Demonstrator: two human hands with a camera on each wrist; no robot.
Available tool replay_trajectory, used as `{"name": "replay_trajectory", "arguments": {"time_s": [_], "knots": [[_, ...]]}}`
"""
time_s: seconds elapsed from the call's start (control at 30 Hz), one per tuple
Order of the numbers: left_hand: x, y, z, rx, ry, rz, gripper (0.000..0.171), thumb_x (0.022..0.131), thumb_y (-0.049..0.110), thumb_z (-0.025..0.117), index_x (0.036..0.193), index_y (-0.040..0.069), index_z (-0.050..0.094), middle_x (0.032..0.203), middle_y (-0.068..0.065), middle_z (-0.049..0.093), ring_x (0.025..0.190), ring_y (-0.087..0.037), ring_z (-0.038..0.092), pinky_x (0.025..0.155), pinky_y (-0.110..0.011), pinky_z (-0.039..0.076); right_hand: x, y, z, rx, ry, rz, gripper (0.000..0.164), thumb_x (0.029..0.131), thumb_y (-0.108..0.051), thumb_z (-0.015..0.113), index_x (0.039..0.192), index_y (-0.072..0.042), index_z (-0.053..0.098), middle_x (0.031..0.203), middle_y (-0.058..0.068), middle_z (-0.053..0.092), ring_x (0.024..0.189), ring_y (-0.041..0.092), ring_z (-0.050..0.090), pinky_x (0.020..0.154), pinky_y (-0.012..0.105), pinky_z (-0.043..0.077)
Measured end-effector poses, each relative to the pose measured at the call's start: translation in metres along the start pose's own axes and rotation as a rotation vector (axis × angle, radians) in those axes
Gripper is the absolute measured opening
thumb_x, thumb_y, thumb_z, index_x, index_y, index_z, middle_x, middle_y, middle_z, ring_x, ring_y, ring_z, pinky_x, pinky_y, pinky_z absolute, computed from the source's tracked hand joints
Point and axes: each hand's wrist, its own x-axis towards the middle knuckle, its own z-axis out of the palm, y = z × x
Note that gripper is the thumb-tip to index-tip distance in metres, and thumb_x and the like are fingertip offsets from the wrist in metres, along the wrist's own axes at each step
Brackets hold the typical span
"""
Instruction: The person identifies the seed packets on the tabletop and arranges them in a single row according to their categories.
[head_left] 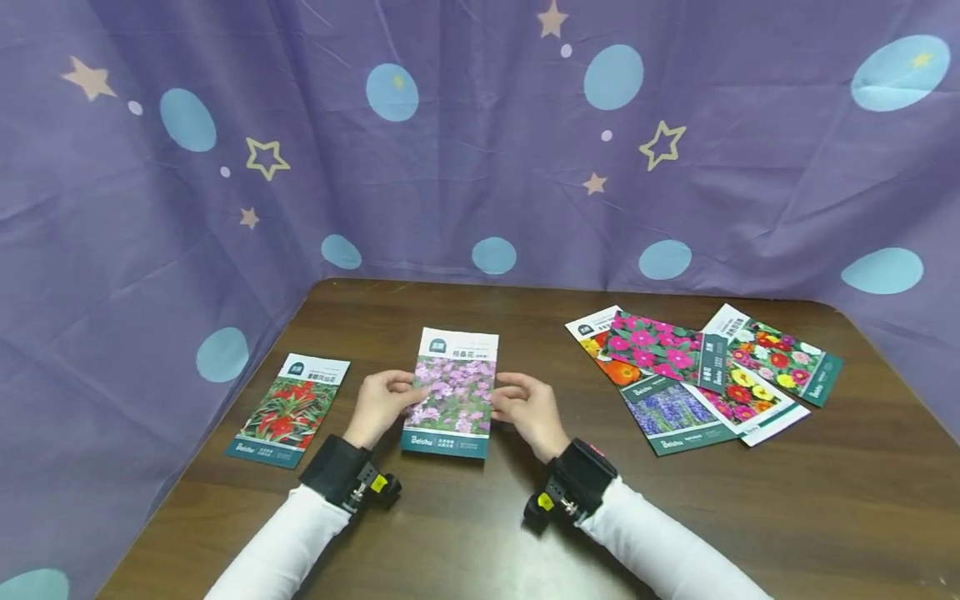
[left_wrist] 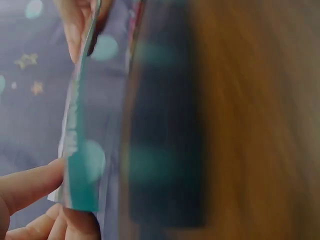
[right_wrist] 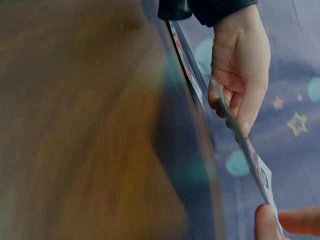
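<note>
Between my two hands is a seed packet (head_left: 450, 396) with pale purple flowers, a white top and a teal bottom band. My left hand (head_left: 382, 406) pinches its left edge, thumb on the front and fingers behind. On the right edge, my right hand (head_left: 531, 410) pinches it the same way. Both wrist views catch the packet nearly edge-on; in the left wrist view the packet (left_wrist: 82, 170) stands apart from the brown table, and in the right wrist view the packet (right_wrist: 255, 165) slants between both hands.
A red-flower packet (head_left: 287, 410) lies on the table (head_left: 300, 533) to the left. At the right, several packets overlap in a loose pile, among them a pink-flower packet (head_left: 652, 346) and a lavender packet (head_left: 675, 417). A purple curtain (head_left: 480, 167) hangs behind the table.
</note>
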Motion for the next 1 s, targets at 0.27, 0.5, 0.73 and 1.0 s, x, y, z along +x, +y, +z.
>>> {"name": "replay_trajectory", "arguments": {"time_s": [0.27, 0.5, 0.73, 1.0], "knots": [[-0.01, -0.024, -0.048, 0.183, 0.01, 0.005, 0.034, 0.077, 0.006, 0.07, 0.107, -0.009, 0.062, 0.084, -0.02, 0.066, 0.073, -0.025, 0.064, 0.062, -0.028, 0.051, -0.008, 0.005, 0.047, 0.01, -0.223, 0.08, 0.048, 0.08, 0.01, 0.057, 0.125, 0.018, 0.042, 0.104, 0.029, 0.056, 0.08, 0.019, 0.061, 0.075, 0.034, 0.053], [-0.015, -0.033, -0.076, 0.305, 0.044, -0.03, 0.037, 0.076, 0.006, 0.069, 0.108, -0.01, 0.061, 0.093, -0.023, 0.064, 0.076, -0.023, 0.06, 0.062, -0.026, 0.044, -0.01, 0.005, 0.076, 0.067, -0.354, 0.198, 0.055, 0.081, 0.007, 0.056, 0.131, 0.015, 0.035, 0.12, 0.029, 0.049, 0.097, 0.03, 0.06, 0.081, 0.035, 0.051], [-0.02, -0.035, -0.083, 0.41, 0.031, -0.011, 0.039, 0.075, 0.005, 0.067, 0.108, -0.014, 0.058, 0.093, -0.025, 0.062, 0.076, -0.028, 0.06, 0.065, -0.034, 0.048, -0.012, 0.007, 0.091, 0.157, -0.394, 0.284, 0.059, 0.081, 0.008, 0.054, 0.133, 0.017, 0.028, 0.121, 0.03, 0.041, 0.099, 0.028, 0.056, 0.085, 0.037, 0.049], [-0.025, -0.033, -0.082, 0.545, 0.026, -0.035, 0.046, 0.078, 0.013, 0.066, 0.113, -0.015, 0.055, 0.112, -0.032, 0.056, 0.104, -0.046, 0.052, 0.087, -0.053, 0.042, -0.01, 0.014, 0.101, 0.173, -0.421, 0.312, 0.061, 0.08, 0.008, 0.055, 0.133, 0.018, 0.027, 0.12, 0.028, 0.039, 0.097, 0.026, 0.057, 0.089, 0.038, 0.047]]}}
